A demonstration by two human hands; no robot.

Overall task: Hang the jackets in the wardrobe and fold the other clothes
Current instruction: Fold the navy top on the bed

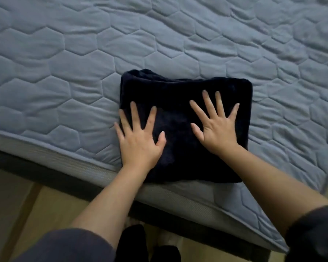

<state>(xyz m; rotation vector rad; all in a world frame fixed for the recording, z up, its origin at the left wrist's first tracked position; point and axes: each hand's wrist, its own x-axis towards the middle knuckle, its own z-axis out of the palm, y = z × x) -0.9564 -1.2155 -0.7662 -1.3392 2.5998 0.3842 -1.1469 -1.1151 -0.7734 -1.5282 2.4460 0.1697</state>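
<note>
Both hands are spread flat on a dark navy folded garment (186, 103) that lies at the near edge of the quilted blue-grey mattress (83, 53). The left hand (140, 142) presses the bundle's left side, fingers straight and fanned, its little finger right at the cloth's edge or just over it onto the quilting. The right hand (217, 129) lies palm-down just beside it, nearer the bundle's right side, fingers splayed toward the far fold. Neither hand grips anything; they only bear down on the cloth.

This looks like the final smoothing of a fold. To do it well, I would press from the middle between the palms outward, so trapped air and bumps go to the sides and do not bunch. The far-left corner beyond the left fingertips sits puffed and rounded; it wants a flattening stroke. The near edge under the wrists lies close to the mattress side, so pushing away from the body seems safer than dragging it back.
</note>
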